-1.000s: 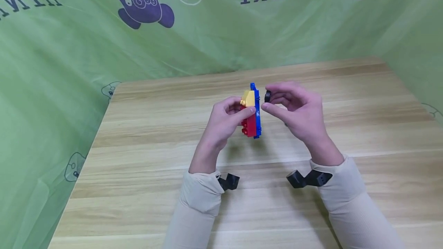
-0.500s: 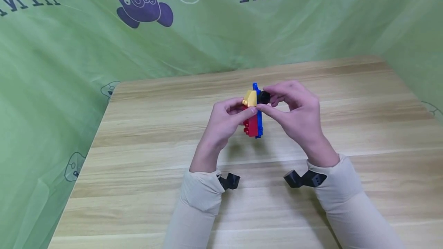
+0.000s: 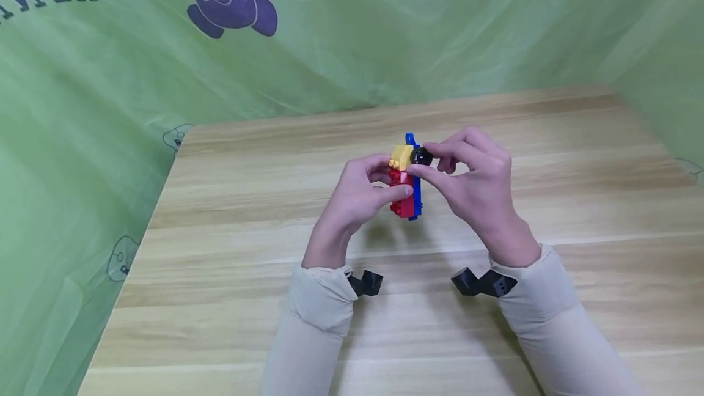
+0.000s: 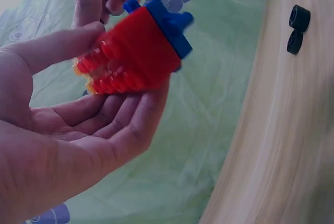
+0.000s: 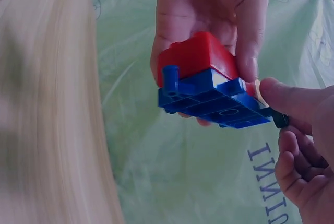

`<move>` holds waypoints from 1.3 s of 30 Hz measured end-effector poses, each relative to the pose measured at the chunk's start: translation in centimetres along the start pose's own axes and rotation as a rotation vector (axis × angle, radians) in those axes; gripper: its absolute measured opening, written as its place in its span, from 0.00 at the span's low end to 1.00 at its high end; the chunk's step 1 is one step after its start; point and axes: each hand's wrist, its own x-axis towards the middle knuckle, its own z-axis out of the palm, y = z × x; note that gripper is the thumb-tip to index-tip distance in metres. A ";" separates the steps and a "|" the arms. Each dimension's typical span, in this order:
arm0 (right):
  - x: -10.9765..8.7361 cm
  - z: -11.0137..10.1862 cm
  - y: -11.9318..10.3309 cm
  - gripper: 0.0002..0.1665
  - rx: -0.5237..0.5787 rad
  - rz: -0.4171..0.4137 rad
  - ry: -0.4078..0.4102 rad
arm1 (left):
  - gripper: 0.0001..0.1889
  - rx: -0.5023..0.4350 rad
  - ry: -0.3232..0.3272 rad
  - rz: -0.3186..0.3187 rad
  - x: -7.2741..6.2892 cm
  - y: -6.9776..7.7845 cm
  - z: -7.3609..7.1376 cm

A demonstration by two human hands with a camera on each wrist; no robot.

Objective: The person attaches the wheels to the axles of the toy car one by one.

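Observation:
A toy car body of building bricks is held up over the table, with a red brick [image 3: 406, 205] and a yellow brick [image 3: 402, 157] on a blue base [image 5: 222, 106]. My left hand [image 3: 364, 189] grips it from the left, thumb along the red brick, fingers around its far side. Between thumb and fingertips, my right hand [image 3: 477, 181] pinches a black toy wheel [image 3: 421, 156] at the blue base, beside the yellow brick. Blue pegs [image 5: 170, 80] stick out of the base. Only the wheel's edge shows in the right wrist view.
Two black wheel-like pieces [image 4: 298, 19] lie on the wooden table [image 3: 220, 231], seen in the left wrist view. A green printed cloth [image 3: 341, 47] hangs behind and beside the table. Each wrist carries a small black camera [image 3: 367, 284].
The right hand has moved left, bringing the black wheel from apart to against the blue base. The wheel has turned its round face up. The left thumb has slid down the red brick.

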 end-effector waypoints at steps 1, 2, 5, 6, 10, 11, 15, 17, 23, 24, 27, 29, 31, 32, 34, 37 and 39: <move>0.0 0.0 0.0 0.16 -0.005 0.003 0.000 | 0.21 -0.007 0.002 -0.001 0.1 0.0 0.1; 0.0 -0.1 -0.1 0.16 -0.012 0.004 -0.002 | 0.21 -0.013 0.005 -0.002 0.1 0.1 0.2; 0.0 0.0 -0.2 0.15 -0.009 0.004 0.005 | 0.21 -0.025 0.013 -0.007 0.2 0.2 0.6; 0.0 0.0 -0.2 0.15 -0.007 -0.002 0.005 | 0.21 -0.028 0.016 -0.011 0.3 0.2 0.7; 0.0 -0.3 0.3 0.16 -0.008 -0.038 -0.041 | 0.20 -0.039 0.015 -0.049 0.4 0.2 1.1; 0.0 -0.4 0.5 0.16 -0.010 -0.044 -0.064 | 0.20 -0.047 0.012 -0.061 0.4 0.2 1.2; -0.1 -0.8 1.0 0.17 -0.009 -0.031 -0.117 | 0.19 -0.098 0.003 -0.098 0.5 0.2 1.5; -0.2 -0.7 1.1 0.17 -0.005 -0.008 -0.111 | 0.19 -0.107 0.006 -0.103 0.5 0.2 1.7; -0.4 -0.2 0.9 0.18 -0.013 0.101 -0.052 | 0.18 -0.023 0.033 -0.091 0.2 0.6 1.9; -0.4 -0.2 0.8 0.18 -0.022 0.119 -0.048 | 0.19 -0.024 0.032 -0.085 0.2 0.6 1.9; -0.4 -0.4 0.1 0.18 -0.061 0.157 -0.055 | 0.20 -0.103 0.012 -0.060 0.1 0.3 1.9; -0.2 -0.7 -0.3 0.20 -0.078 0.198 -0.088 | 0.20 -0.175 -0.005 -0.050 0.2 0.0 1.8; 0.1 -1.2 -0.5 0.21 -0.073 0.295 -0.147 | 0.20 -0.224 -0.004 -0.055 0.4 -0.2 1.8; 0.3 -1.5 -0.6 0.22 -0.072 0.359 -0.173 | 0.20 -0.237 0.005 -0.064 0.5 -0.3 1.7; 0.8 -2.2 -0.3 0.22 -0.072 0.484 -0.209 | 0.21 -0.245 0.032 -0.081 0.7 -0.3 1.6; 1.4 -3.4 1.0 0.24 -0.155 0.604 -0.263 | 0.24 -0.262 0.081 -0.097 0.9 -0.3 1.3; 1.4 -4.1 2.4 0.23 -0.239 0.618 -0.308 | 0.26 -0.283 0.098 -0.096 1.0 -0.3 1.1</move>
